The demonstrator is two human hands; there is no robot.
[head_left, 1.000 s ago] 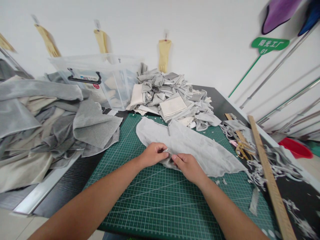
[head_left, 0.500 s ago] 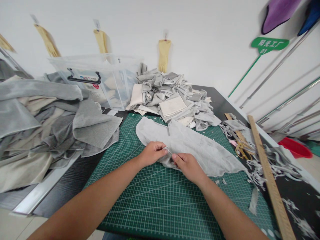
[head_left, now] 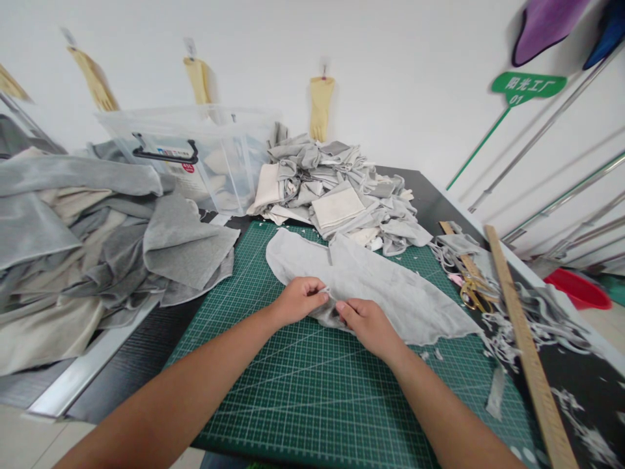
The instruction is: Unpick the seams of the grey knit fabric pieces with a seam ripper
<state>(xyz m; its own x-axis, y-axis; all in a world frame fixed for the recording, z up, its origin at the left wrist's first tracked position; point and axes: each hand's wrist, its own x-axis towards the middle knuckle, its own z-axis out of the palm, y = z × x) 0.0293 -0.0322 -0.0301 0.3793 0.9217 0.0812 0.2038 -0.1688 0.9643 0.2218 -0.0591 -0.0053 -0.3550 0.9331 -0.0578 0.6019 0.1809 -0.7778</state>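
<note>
A light grey piece of fabric (head_left: pixel 390 286) lies spread over the green cutting mat (head_left: pixel 293 397), its pointed end toward the right. My left hand (head_left: pixel 300 299) pinches the fabric's near edge between thumb and fingers. Close beside it, my right hand (head_left: pixel 364 319) is closed on the same edge, thumb on top. A short stretch of the edge is lifted between the two hands. Below them a fold of the fabric hangs in shadow. The fingertips partly hide what they grip.
Heaped grey and cream cloths (head_left: pixel 336 189) lie behind the mat, with a larger cloth pile (head_left: pixel 107 241) at left. A clear plastic bin (head_left: pixel 190 156) stands at the back. Gold-handled scissors (head_left: pixel 471 296), a wooden ruler (head_left: pixel 525 345) and fabric scraps (head_left: pixel 502 335) lie at right.
</note>
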